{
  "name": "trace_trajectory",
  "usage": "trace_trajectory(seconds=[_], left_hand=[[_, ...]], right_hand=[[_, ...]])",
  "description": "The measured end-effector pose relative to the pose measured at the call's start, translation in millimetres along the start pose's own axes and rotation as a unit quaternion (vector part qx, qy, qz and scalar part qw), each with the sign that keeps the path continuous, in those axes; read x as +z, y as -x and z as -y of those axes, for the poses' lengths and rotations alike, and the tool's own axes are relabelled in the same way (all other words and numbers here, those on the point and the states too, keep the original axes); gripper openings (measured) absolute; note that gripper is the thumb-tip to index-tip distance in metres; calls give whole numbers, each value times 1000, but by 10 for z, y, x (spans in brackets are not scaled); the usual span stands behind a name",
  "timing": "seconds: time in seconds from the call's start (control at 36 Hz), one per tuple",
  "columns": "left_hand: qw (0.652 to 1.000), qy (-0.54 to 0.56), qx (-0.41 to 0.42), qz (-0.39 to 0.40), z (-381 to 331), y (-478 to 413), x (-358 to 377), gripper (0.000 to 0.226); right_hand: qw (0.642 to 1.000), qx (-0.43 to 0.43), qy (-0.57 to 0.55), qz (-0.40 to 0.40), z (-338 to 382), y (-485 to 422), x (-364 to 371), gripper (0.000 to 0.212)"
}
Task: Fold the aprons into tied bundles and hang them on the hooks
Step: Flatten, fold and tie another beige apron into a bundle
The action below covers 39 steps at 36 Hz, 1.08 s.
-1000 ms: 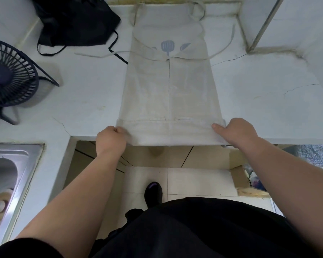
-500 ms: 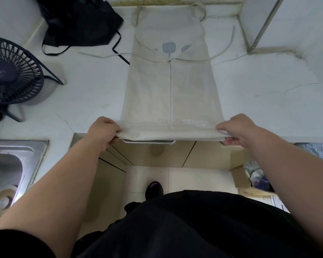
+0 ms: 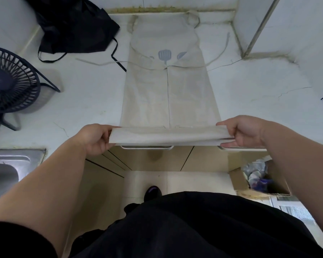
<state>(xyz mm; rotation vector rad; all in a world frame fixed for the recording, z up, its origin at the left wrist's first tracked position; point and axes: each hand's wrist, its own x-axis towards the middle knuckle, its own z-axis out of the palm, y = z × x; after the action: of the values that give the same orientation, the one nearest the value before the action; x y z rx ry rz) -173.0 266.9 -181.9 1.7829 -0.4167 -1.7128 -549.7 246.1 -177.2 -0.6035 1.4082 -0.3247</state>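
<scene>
Lower right, a cardboard box point(image 3: 238, 180) sits on the floor with crumpled plastic bags point(image 3: 257, 170) stuffed inside. At the left edge is a steel sink point(image 3: 7, 161), only a corner of its basin showing. Centre frame, the cream apron point(image 3: 168, 94) lies flat on the white counter point(image 3: 82, 101). It's long and narrow, with a grey spatula print near the top and ties trailing to both sides. The near hem is folded over. The left hand point(image 3: 95, 138) pinches one corner and the right hand point(image 3: 244, 133) the other, fingers curled round the cloth. Upper left, a black apron point(image 3: 73, 25) lies heaped.
</scene>
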Motion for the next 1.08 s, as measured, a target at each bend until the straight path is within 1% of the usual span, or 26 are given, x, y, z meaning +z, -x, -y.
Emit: trace_trajectory(seconds=[0.08, 0.17, 0.28, 0.36, 0.42, 0.47, 0.53, 0.56, 0.61, 0.67, 0.72, 0.81, 0.92, 1.0, 1.06, 1.08], left_hand=[[999, -16, 0, 29, 2, -45, -44, 44], [998, -38, 7, 50, 1, -86, -87, 27], [997, -75, 23, 13, 10, -185, -79, 10], [995, -92, 30, -11, -11, -236, -46, 18], [994, -98, 30, -29, -18, -252, -26, 16], [992, -110, 33, -52, -11, -266, -8, 13], [986, -142, 43, -75, -1, -288, -4, 19], [981, -167, 50, -85, 2, -300, -2, 25], [966, -224, 74, -109, 2, -307, 9, 33], [948, -267, 106, -140, -3, -292, 39, 33], [923, -322, 136, -161, -10, -277, 75, 31], [882, -404, 166, -178, -18, -297, 104, 35], [848, -457, 180, -199, -9, -362, 110, 45], [839, -462, 192, -213, 33, -411, 109, 47], [830, -476, 191, -220, 45, -438, 108, 44], [821, -492, 188, -221, 43, -432, 119, 43]], right_hand=[[1000, 11, 26, 4, -2, -34, -22, 45], [999, 17, 33, -1, 4, -62, -28, 53], [999, 19, 31, -3, 5, -89, -34, 63], [999, 14, 44, 8, 13, -100, -32, 65], [999, 9, 50, 13, 19, -100, -27, 56], [997, -1, 72, -3, 28, -105, -14, 35], [995, -8, 99, -26, 47, -110, 2, 13], [994, -4, 108, -28, 66, -105, 25, 5], [991, -4, 122, -47, 82, -130, 54, 14], [984, -14, 146, -102, 74, -163, 89, 19], [970, -23, 193, -142, 48, -212, 124, 23], [947, -28, 265, -177, 24, -272, 163, 30], [922, -35, 319, -219, 45, -322, 181, 39], [891, -47, 388, -231, 64, -288, 227, 47], [869, -44, 433, -234, 83, -275, 275, 44], [861, -43, 447, -239, 90, -259, 302, 38]])
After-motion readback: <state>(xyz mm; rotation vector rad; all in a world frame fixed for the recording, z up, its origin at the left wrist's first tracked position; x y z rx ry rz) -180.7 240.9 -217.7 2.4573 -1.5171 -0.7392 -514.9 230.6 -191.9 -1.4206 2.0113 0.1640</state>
